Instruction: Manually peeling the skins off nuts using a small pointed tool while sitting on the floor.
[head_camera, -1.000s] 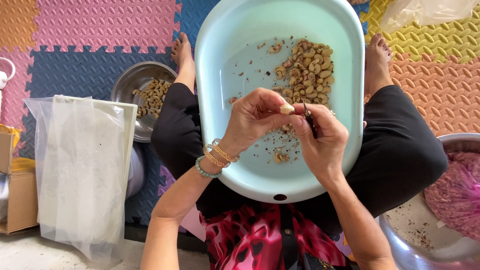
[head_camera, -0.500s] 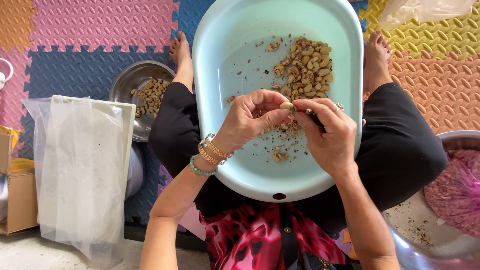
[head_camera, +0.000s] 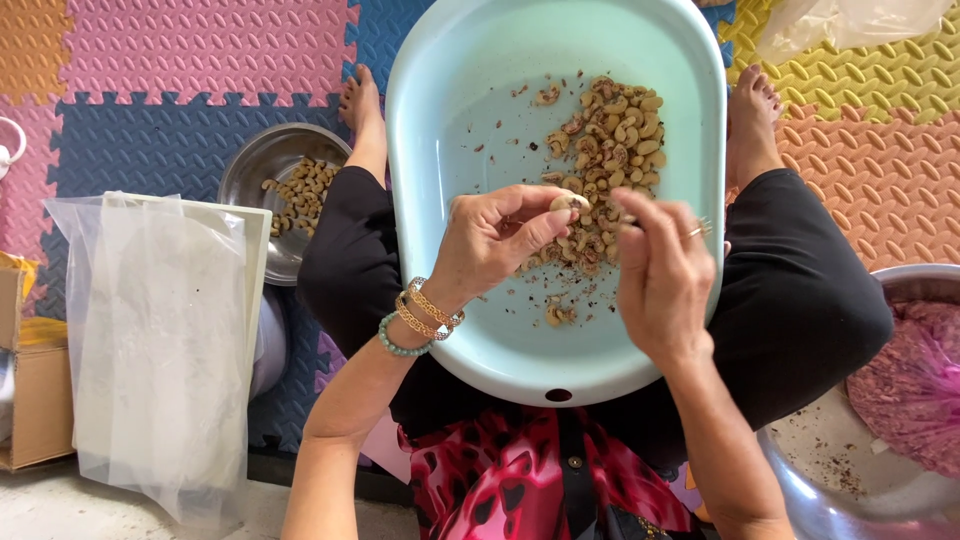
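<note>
The right hand (head_camera: 660, 275) has rolled knuckles-up, hiding its small dark blade and leaving its grip unclear, while the left hand (head_camera: 500, 240) stays pinched on the pale cashew (head_camera: 568, 202) above the blue basin (head_camera: 440, 90), suggesting scraping continues.

— What kind of place is this?

— It looks like a simple home work corner for peeling nuts by hand. The floor is covered with colourful foam puzzle mats (head_camera: 180, 60), and the person sits on it with bare feet.

— What else shows it?

— A pale green plastic basin (head_camera: 470, 90) rests on the lap with cashew nuts (head_camera: 615, 125). Beside it stand a steel bowl (head_camera: 262, 165) of nuts, clear plastic bags (head_camera: 160, 340) and a cardboard box (head_camera: 35, 390).
</note>
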